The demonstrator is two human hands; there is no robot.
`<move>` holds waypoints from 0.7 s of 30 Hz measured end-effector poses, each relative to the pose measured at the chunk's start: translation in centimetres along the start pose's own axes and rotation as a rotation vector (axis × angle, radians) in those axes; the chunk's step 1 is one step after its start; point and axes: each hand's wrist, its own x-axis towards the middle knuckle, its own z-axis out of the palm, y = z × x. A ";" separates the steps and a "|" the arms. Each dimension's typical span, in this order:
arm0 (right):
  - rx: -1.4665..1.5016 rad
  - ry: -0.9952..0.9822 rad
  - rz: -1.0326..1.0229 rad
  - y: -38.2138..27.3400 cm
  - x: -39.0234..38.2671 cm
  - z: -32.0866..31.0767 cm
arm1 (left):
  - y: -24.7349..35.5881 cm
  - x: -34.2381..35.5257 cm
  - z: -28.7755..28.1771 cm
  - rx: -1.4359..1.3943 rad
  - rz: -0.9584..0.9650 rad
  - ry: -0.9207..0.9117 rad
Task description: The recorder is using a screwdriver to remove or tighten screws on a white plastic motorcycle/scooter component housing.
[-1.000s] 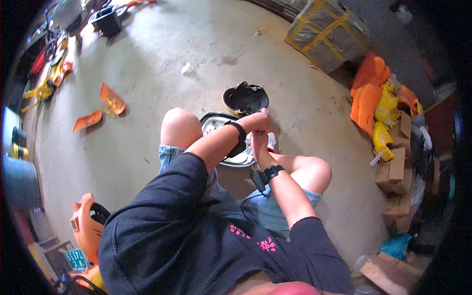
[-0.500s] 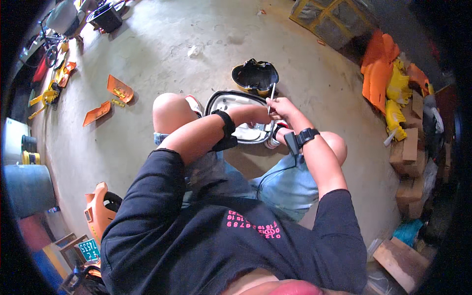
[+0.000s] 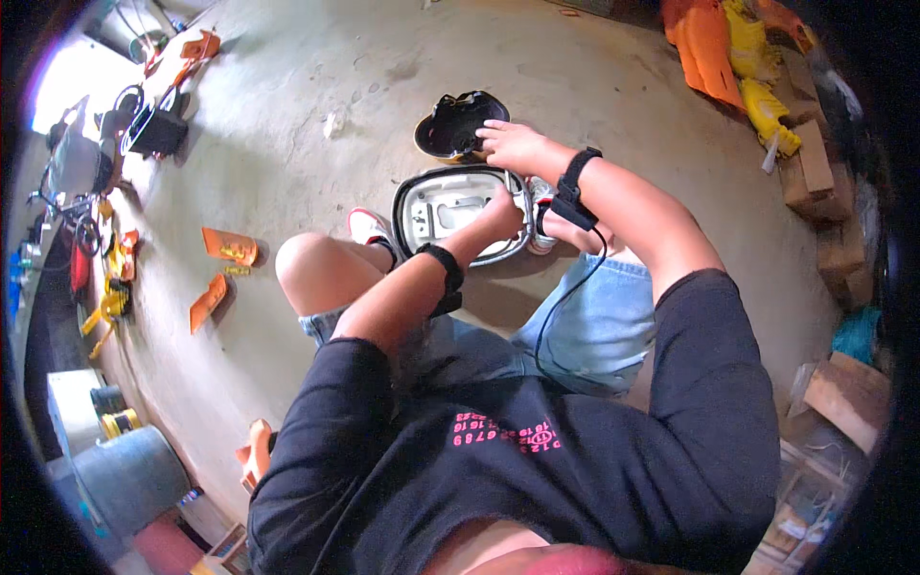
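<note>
I'm holding my left hand [image 3: 500, 216] curled, its grip unclear, over the white shell [image 3: 431, 206] on the floor [image 3: 287, 163], my right hand [image 3: 517, 149] loosely spread at the dark bowl [image 3: 452, 126] beyond, where light touch likely prevents tipping

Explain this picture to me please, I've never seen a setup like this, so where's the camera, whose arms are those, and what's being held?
There's no machine here: the arms belong to a person with bare hands, and a fisheye camera on their head looks down, which bends the edges. The black wrist straps are worn on both arms. On the concrete floor lie a white-lined oval shell, a black-lined bowl-shaped shell and, farther left, orange panels. The left hand is curled over the oval shell's right side; a thin pale rod shows beside it, but I can't tell whether it's gripped. The right hand is open by the bowl-shaped shell.
</note>
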 end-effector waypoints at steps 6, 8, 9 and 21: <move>0.043 -0.224 -0.150 0.1 1.4 1.1 | -2.6 1.7 4.5 -0.241 -0.280 0.338; 0.039 -0.364 -0.154 0.3 2.0 0.7 | -2.3 2.2 4.7 -0.726 -0.616 0.369; 0.017 -0.413 -0.137 0.1 2.3 0.5 | -1.8 2.1 4.3 -0.965 -0.791 0.374; 0.140 -0.356 -0.121 0.0 1.8 0.9 | 3.0 -0.3 -2.1 -0.654 -0.900 0.465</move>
